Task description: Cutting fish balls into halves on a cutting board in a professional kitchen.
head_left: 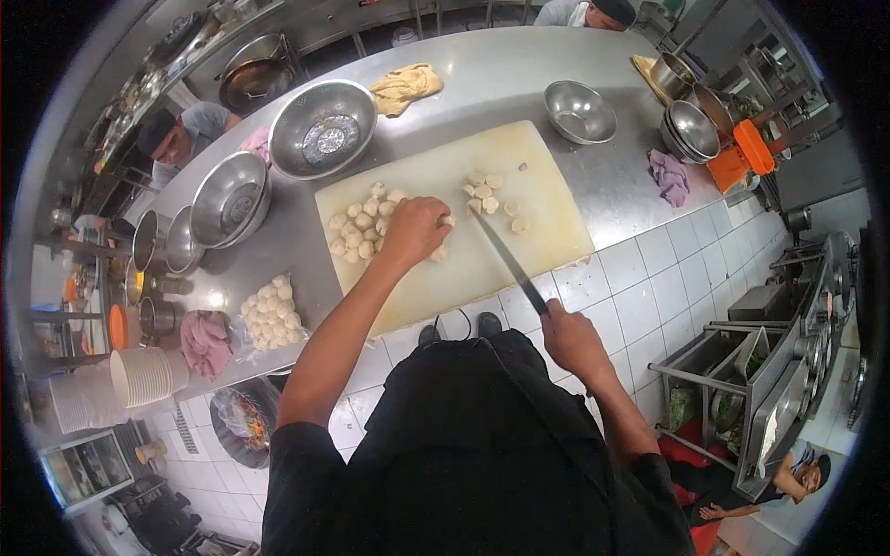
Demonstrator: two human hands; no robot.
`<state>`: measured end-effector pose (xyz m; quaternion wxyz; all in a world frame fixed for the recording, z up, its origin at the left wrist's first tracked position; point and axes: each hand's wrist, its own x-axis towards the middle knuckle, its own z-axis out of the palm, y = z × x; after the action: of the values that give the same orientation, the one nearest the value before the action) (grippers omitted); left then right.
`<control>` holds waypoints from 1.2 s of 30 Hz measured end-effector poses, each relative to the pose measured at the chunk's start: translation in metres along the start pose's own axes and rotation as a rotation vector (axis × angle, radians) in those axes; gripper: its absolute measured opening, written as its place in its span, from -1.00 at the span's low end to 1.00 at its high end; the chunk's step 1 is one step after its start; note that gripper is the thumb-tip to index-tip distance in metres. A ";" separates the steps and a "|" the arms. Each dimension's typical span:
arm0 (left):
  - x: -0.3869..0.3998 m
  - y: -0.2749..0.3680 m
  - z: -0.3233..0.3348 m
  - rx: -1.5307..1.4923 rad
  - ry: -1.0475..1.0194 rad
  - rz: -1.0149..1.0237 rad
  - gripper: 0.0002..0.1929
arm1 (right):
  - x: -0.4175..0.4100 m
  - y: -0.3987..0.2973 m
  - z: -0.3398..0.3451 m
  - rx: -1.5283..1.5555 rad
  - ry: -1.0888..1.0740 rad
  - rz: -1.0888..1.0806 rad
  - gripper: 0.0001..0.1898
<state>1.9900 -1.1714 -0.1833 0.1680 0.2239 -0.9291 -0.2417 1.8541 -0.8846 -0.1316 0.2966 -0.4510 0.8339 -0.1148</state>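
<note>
A white plastic cutting board [535, 233] lies on the steel table before me. My left hand [417, 226] pinches a pale food ball [448, 221] at its fingertips. Whole pale balls [358, 228] are heaped just left of that hand, some partly hidden by it. My right hand [573, 340] grips the handle of a long kitchen knife [511, 260]. The blade slants away from me, its tip beside a small group of cut, flat-faced pieces [483, 189]. Two more pieces [516, 217] lie apart to the right. Another ball [439, 254] sits below my left fingers.
A clear bag of similar balls [273, 311] rests left of the board. Steel bowls [323, 128] stand behind and left, with another bowl [580, 111] at back right. A yellow cloth [407, 88] lies behind. Co-workers [184, 139] are at the table's far side; another person [799, 479] is at lower right.
</note>
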 end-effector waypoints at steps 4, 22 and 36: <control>-0.001 0.000 0.011 -0.066 0.008 0.003 -0.86 | 0.008 -0.007 -0.009 -0.068 0.074 0.001 -0.81; -0.007 -0.003 0.006 0.045 0.078 0.076 -0.94 | -0.004 -0.040 -0.025 -0.050 -0.086 -0.026 -0.80; -0.013 -0.003 0.008 0.107 0.086 0.130 -0.96 | 0.043 -0.033 0.019 -0.063 -0.047 -0.077 -0.83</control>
<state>1.9981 -1.1642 -0.1939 0.2111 0.1818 -0.9451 -0.1706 1.8699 -0.9374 -0.1482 0.2972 -0.4945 0.8119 -0.0891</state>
